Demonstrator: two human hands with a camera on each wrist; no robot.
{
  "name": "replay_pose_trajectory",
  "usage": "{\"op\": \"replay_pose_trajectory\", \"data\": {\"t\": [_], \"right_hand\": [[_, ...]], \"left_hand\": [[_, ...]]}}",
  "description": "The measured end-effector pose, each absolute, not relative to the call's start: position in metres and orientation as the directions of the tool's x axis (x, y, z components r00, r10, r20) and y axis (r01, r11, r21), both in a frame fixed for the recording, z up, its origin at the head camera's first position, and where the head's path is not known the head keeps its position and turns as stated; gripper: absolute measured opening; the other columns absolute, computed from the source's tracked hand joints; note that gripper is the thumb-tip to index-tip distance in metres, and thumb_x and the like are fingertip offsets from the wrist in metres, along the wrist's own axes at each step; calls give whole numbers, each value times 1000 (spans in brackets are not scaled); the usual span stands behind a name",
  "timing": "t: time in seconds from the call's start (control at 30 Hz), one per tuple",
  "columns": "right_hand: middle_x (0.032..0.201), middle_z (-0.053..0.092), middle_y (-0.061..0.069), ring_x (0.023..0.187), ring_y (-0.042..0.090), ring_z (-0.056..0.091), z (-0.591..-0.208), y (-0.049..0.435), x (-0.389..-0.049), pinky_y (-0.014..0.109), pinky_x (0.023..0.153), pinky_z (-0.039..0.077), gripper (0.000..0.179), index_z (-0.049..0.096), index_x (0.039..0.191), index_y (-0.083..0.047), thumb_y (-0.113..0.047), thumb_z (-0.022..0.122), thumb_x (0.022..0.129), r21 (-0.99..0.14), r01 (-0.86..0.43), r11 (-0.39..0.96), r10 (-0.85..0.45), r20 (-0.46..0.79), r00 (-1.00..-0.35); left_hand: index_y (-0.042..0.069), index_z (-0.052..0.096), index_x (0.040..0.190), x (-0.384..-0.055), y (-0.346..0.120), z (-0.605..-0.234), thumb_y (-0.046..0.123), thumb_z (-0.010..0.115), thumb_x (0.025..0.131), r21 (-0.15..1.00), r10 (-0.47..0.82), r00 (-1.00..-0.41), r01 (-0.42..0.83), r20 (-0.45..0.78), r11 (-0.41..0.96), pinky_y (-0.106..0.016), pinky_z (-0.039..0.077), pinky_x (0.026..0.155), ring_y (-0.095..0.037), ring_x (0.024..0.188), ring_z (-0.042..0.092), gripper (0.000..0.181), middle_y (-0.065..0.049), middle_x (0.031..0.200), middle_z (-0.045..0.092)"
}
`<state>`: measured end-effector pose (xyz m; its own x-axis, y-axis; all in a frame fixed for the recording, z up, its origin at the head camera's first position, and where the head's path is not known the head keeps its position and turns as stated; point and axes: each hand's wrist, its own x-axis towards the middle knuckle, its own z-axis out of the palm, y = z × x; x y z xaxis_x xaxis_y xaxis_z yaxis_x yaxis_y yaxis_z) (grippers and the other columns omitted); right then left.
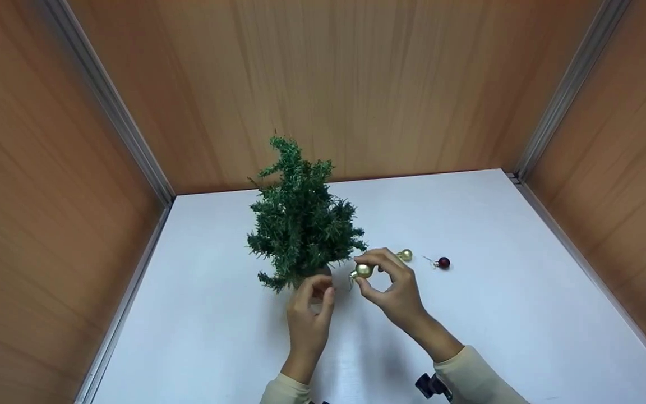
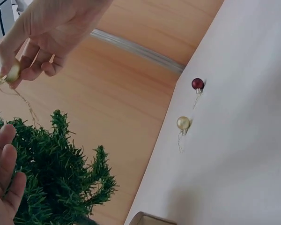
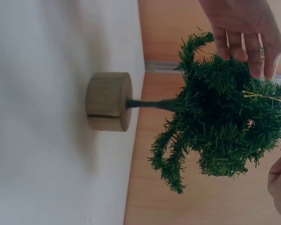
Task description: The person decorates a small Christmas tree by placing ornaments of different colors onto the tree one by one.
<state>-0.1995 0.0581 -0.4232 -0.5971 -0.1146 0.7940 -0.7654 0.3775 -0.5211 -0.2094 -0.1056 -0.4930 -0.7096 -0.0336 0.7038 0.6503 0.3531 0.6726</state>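
A small green artificial Christmas tree (image 1: 303, 219) stands upright on a round wooden base (image 3: 107, 101). My right hand (image 1: 396, 286) pinches a gold ball ornament (image 1: 363, 270) between thumb and fingertips, just right of the tree's lower branches in the head view. From the ornament's cap dangles a gold string (image 2: 25, 103). My left hand (image 1: 309, 320) is in front of the tree, its fingers loosely bent with nothing between them. In the right wrist view the left hand's fingers (image 3: 255, 56) overlap the branches.
On the white table (image 1: 199, 336) to the right lie another gold ball ornament (image 1: 405, 255) and a dark red one (image 1: 442, 262), each with a string. Wooden panels (image 1: 356, 84) with metal edge strips enclose the table at the back and both sides.
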Motion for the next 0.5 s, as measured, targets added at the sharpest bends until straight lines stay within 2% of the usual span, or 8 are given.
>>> {"op": "replay_pose_trajectory", "data": {"t": [0.1,0.2,0.33,0.5], "right_hand": [[96,60,8,83,17,55,-424,58,-199,25,68,41,37,63,104,-8,6,70,71,-527,-762,376,-114,790,-603],[97,60,8,83,18,55,-424,58,-199,25,68,41,36,63,104,-8,6,70,71,-538,-761,363,-109,786,-608],[97,60,8,84,18,55,-424,57,-199,25,67,41,36,63,104,-8,6,69,71,-537,-765,356,-109,789,-605],[97,60,7,83,17,54,-424,57,-198,25,66,41,37,63,104,-8,6,69,71,-532,-765,361,-113,790,-603]], "left_hand": [[14,57,105,-207,-100,-492,15,56,90,761,13,-790,595,613,260,-25,47,65,-10,79,55,15,5,92,61],[16,54,111,-204,-96,-489,17,51,93,821,71,-843,535,533,200,-27,45,70,-15,85,55,19,6,98,60],[11,53,114,-196,-92,-474,11,46,94,849,133,-865,501,485,166,-33,43,75,-20,91,54,21,4,101,59],[8,53,112,-185,-90,-455,9,45,95,888,153,-890,448,430,105,-33,44,77,-17,92,55,19,2,97,60]]}}
